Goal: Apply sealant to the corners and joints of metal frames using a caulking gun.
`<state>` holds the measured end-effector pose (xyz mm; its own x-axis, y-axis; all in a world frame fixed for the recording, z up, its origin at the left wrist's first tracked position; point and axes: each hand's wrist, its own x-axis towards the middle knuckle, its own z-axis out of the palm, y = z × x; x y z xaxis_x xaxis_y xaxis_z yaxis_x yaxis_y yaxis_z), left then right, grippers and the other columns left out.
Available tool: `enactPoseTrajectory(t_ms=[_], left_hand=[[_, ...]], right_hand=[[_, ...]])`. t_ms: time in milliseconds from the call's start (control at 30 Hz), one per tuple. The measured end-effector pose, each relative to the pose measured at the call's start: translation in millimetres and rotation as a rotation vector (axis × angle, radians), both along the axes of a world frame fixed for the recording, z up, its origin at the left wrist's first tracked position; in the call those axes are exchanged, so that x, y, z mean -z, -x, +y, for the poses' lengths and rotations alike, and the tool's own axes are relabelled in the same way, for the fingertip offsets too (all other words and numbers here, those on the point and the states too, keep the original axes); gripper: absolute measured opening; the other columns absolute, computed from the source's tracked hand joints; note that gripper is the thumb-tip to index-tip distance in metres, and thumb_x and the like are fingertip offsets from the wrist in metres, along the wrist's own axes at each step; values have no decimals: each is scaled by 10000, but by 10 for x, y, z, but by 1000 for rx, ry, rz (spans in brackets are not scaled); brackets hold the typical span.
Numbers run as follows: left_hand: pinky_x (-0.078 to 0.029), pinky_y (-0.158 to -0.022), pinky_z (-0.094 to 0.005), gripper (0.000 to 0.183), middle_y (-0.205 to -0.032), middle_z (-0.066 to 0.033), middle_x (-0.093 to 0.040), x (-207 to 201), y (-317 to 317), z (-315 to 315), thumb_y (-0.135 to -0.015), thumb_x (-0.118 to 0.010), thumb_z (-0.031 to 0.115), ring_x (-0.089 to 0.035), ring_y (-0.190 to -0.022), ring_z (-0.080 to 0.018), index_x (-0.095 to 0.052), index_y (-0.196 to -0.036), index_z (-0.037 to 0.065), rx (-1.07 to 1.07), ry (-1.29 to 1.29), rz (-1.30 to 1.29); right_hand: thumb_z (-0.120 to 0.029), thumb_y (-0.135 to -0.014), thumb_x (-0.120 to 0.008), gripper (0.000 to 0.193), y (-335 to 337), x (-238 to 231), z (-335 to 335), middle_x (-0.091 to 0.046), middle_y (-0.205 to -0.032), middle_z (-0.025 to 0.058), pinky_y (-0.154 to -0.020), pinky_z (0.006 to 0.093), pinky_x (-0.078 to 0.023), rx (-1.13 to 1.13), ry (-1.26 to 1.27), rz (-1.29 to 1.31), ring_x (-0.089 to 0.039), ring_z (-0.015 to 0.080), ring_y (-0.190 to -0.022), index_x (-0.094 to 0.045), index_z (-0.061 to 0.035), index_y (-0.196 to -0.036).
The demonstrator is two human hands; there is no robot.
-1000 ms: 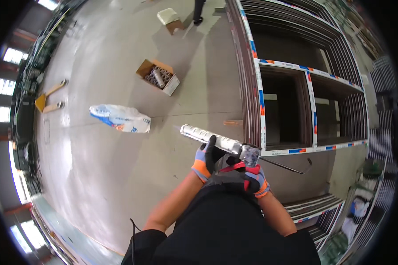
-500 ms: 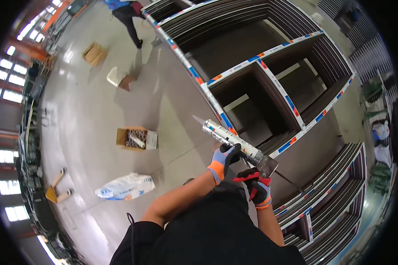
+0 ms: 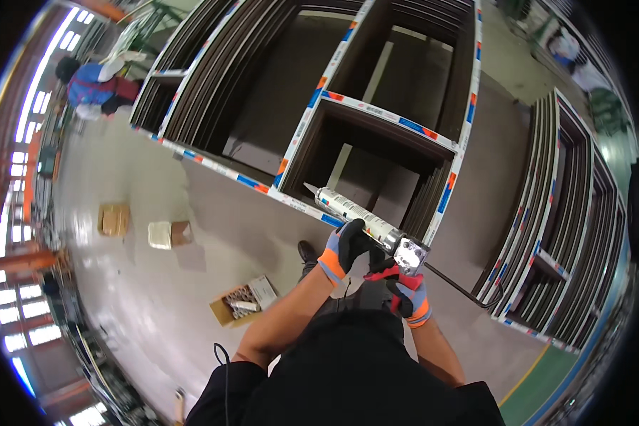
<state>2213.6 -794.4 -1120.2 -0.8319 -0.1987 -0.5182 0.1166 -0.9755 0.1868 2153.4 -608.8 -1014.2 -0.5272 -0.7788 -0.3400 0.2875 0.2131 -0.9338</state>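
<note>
I hold a caulking gun (image 3: 405, 252) with a white sealant tube (image 3: 348, 209) in front of me. My left hand (image 3: 344, 250), in a black glove with an orange cuff, grips the tube's rear end. My right hand (image 3: 405, 292), gloved in black, red and grey-blue, is closed on the gun's red handle. The gun's plunger rod (image 3: 461, 287) sticks out to the right. The nozzle (image 3: 310, 188) points at the white-taped edge of a stack of dark window frames (image 3: 376, 113) lying on the floor.
More dark frames (image 3: 568, 213) stand stacked at the right. An open cardboard box (image 3: 243, 304) with tubes lies on the grey floor at my left, two more boxes (image 3: 143, 226) farther off. A person in blue (image 3: 96, 84) bends over frames at the far left.
My view has swung round, so the frames now lie ahead and the boxes have shifted left. Both hands stay on the caulking gun; its nozzle now points at the frame's taped edge.
</note>
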Motion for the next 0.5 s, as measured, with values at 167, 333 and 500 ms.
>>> enactPoseTrajectory(t_ms=[167,333,500], left_hand=[[-540,-730,-324,281,-936,-109,-689,744,-91,-747,-939,-590,250,-668,-810,-209,-620,-1082,10,381,468,-77],[-525,-809,-364,369,-1034,-189,-669,1939,33,-2098,-886,-625,250,-652,-943,-294,-611,-1144,-14,397,1422,-540],[-423,-1005,-410,549,-1275,-205,-553,2821,925,-2816,-886,-575,390,-531,-1183,-344,-517,-1267,0,137,1904,-1123]], right_hand=[[-73,-813,-551,264,-409,362,-607,-694,-839,169,-494,228,-415,314,41,115,-512,130,-412,-637,125,-965],[-4,-789,-532,247,-646,971,-1023,-691,-761,130,-434,221,-357,527,-2,147,-450,100,-362,-646,98,-983],[12,-748,-532,338,-482,1489,-1042,-682,-972,118,-570,235,-431,558,12,233,-556,106,-595,-658,37,-1060]])
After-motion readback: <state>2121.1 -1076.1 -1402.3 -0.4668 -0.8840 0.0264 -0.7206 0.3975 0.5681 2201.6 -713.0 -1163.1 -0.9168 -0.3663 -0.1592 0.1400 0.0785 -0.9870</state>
